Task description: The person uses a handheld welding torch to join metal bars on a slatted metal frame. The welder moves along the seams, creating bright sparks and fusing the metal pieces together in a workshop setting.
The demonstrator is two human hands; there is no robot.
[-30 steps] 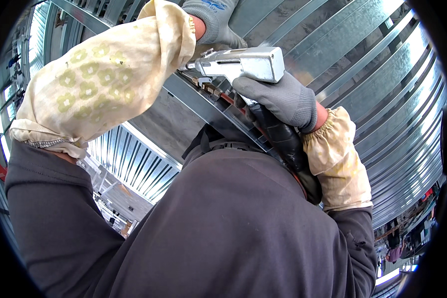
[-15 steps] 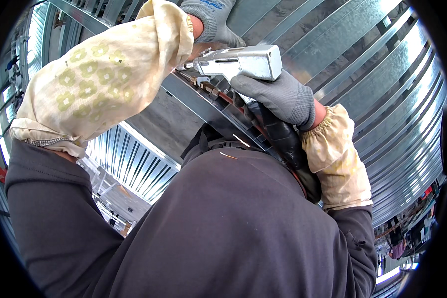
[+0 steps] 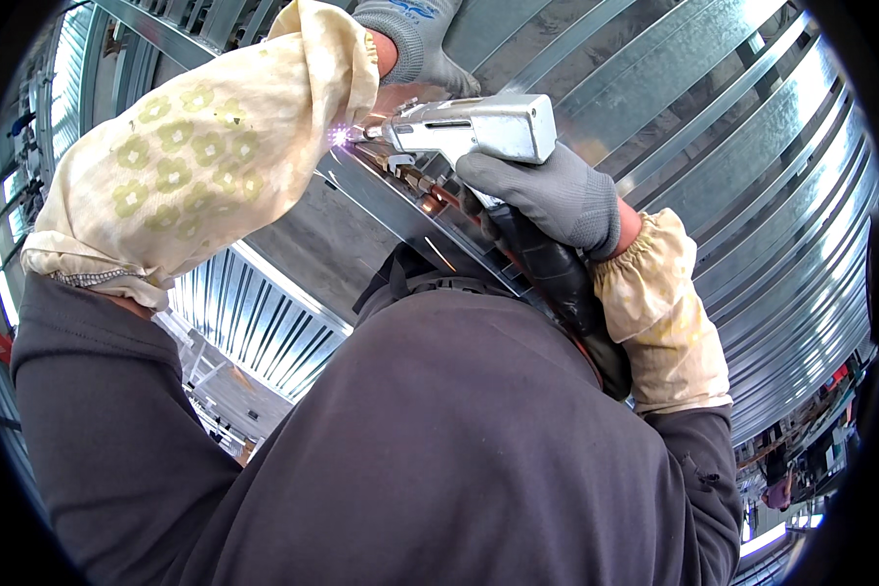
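Note:
My right hand [image 3: 552, 195], in a grey glove, is wrapped round the grip of a silver handheld welding gun [image 3: 483, 127]. The gun's nozzle points left, and a bright violet-white spark [image 3: 341, 137] burns at its tip against a galvanized metal edge. From the grip a thick black-sheathed hose [image 3: 566, 283] runs down beside my right forearm. My left hand [image 3: 422, 44], gloved in grey too, lies on the metal beyond the nozzle. Its thumb is stretched out; the upper picture edge cuts off the other fingers. Thin streaks of sparks fly toward my body.
Long galvanized steel strips [image 3: 693, 127] lie side by side on the right. Below the nozzle runs a metal rail [image 3: 381, 195] with copper-coloured parts and small clamps [image 3: 400, 164] along it. More slatted metal [image 3: 264, 313] is at the lower left. A distant person [image 3: 779, 491] appears at lower right.
A violet-white spark has lit at the nozzle, with a glow on the metal round it. The gun has shifted down very slightly. My left hand has stayed nearly in place.

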